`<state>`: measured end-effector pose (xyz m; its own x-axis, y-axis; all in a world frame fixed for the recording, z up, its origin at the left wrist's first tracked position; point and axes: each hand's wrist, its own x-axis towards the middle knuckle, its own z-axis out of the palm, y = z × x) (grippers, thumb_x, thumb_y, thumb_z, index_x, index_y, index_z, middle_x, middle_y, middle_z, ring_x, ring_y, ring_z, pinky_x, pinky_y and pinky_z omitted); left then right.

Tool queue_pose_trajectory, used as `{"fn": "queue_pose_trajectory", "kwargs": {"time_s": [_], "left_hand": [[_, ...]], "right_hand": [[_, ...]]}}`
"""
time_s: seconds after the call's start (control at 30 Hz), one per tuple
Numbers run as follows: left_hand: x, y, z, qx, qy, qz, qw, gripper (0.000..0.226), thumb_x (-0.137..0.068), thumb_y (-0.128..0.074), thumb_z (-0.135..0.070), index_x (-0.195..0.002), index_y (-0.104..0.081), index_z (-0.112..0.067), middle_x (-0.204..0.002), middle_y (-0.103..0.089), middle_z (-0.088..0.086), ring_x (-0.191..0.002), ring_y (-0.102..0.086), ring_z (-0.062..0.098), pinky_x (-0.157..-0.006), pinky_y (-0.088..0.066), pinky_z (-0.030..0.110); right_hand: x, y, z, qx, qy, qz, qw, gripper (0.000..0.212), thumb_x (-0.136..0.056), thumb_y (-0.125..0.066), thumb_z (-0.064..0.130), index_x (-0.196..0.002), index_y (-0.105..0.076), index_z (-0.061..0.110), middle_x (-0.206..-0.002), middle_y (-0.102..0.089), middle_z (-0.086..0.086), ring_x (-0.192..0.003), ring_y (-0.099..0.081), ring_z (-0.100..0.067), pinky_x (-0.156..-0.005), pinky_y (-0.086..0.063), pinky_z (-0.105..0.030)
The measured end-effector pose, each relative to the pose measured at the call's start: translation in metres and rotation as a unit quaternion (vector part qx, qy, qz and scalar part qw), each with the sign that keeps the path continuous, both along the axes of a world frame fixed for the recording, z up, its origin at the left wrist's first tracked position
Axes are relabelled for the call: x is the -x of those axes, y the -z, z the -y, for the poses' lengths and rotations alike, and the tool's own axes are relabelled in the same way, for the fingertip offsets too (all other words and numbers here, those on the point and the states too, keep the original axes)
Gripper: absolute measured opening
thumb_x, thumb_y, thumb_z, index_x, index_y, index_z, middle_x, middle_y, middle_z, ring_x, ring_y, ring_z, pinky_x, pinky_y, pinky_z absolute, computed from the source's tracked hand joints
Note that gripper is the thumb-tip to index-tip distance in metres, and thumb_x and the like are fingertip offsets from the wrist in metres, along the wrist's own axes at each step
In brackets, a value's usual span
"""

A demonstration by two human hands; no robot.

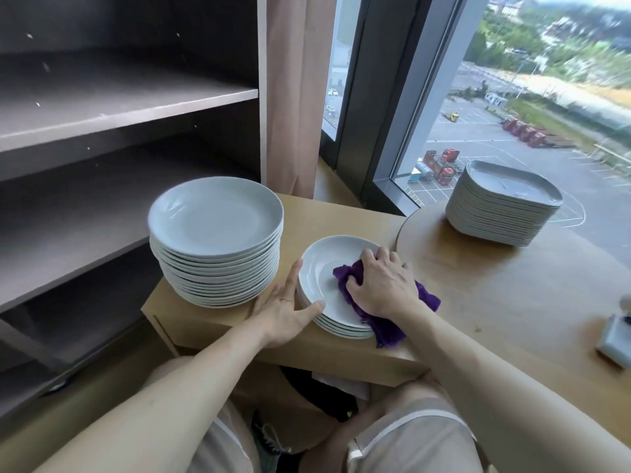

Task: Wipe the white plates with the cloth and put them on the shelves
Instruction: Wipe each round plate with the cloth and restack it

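A short stack of white round plates [319,268] lies on the wooden desk in front of me. My right hand [380,283] grips a purple cloth [386,327] and presses it on the top plate. My left hand [283,308] holds the left edge of that stack, fingers along the rim and thumb on the top plate. A tall stack of white round plates [215,220] stands to the left on the desk. Dark brown shelves [129,107] rise at the left with nothing on them.
A stack of white squarish plates [502,209] stands on a round wooden table [512,285] at the right by the window. A small white and blue object [616,339] lies at the far right. A pink curtain [293,97] hangs behind the desk.
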<state>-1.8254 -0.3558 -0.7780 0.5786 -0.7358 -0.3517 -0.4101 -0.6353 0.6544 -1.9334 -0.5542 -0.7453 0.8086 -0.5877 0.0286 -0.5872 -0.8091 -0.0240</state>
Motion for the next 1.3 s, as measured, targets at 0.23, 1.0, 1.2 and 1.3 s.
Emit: {"fn": "queue_pose_trajectory", "kwargs": {"time_s": [0.23,1.0,1.2,1.3], "left_hand": [[-0.003,-0.001,0.000,0.025,0.005,-0.021,0.999,0.103,-0.064,-0.032,-0.095,-0.140,0.030,-0.066,-0.171,-0.013,-0.003,-0.158,-0.004,0.025,-0.125,0.006,0.053],[0.024,-0.007,-0.005,0.134,-0.021,0.075,0.988,0.069,-0.100,-0.050,-0.056,-0.156,-0.011,-0.054,-0.167,-0.020,-0.006,-0.153,-0.020,0.017,-0.123,-0.024,0.046],[0.030,-0.019,-0.010,0.067,0.003,0.176,0.982,0.048,-0.094,-0.046,-0.069,-0.129,-0.058,-0.039,-0.152,-0.040,0.000,-0.144,-0.032,0.022,-0.117,-0.032,0.049],[0.027,-0.026,-0.014,0.027,0.031,0.197,0.980,0.061,-0.086,-0.049,-0.079,-0.134,-0.055,-0.042,-0.156,-0.037,-0.002,-0.147,-0.030,0.021,-0.120,-0.029,0.050]], "right_hand": [[0.014,-0.011,-0.025,-0.117,0.011,0.011,0.993,0.050,-0.085,-0.043,0.063,-0.123,-0.049,0.031,-0.121,-0.047,0.002,-0.122,-0.043,-0.026,-0.106,-0.034,-0.046],[0.055,-0.024,-0.057,-0.138,-0.047,0.144,0.979,0.047,-0.084,-0.063,0.047,-0.126,-0.051,0.031,-0.116,-0.051,0.005,-0.103,-0.050,-0.022,-0.090,-0.042,-0.041],[0.058,-0.033,-0.051,-0.148,-0.052,0.183,0.970,0.049,-0.080,-0.067,0.041,-0.125,-0.053,0.031,-0.115,-0.050,0.006,-0.102,-0.047,-0.022,-0.090,-0.045,-0.043],[0.060,-0.037,-0.042,-0.139,-0.038,0.206,0.968,0.049,-0.079,-0.071,0.039,-0.125,-0.055,0.030,-0.114,-0.050,0.006,-0.106,-0.048,-0.023,-0.091,-0.044,-0.042]]}}
